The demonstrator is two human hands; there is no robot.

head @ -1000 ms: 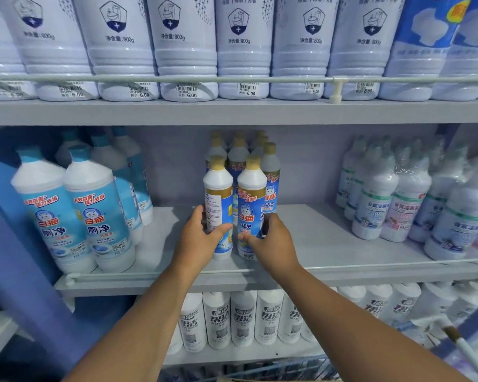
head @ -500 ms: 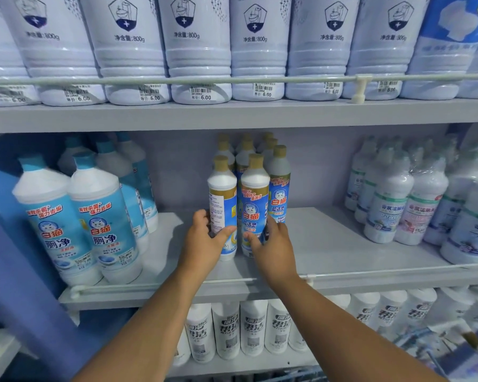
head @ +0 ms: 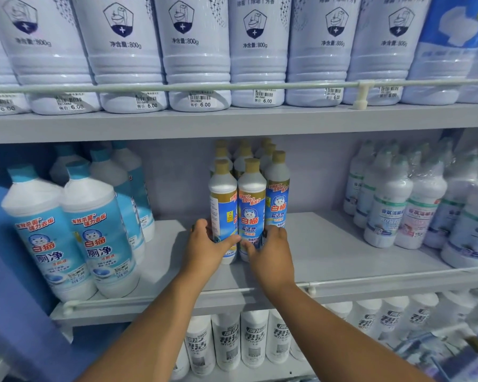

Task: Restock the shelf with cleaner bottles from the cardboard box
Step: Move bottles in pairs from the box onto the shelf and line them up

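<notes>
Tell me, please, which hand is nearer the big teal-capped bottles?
Left. The left hand grips a gold-capped bottle just right of the teal-capped bottles; the right hand is farther right.

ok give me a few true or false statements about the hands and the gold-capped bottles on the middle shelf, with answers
1. Both hands rest on gold-capped bottles standing on the middle shelf. True: the left hand wraps the front left bottle and the right hand the one beside it.
2. The gold-capped bottles lie on their sides. False: they stand upright.
3. The large teal-capped bottles stand to the left of the hands. True.
4. The top shelf holds small gold-capped bottles. False: it holds large white bottles with price stickers.
5. The guard rail along the middle shelf's front edge runs above the hands. False: both forearms reach over it.
</notes>
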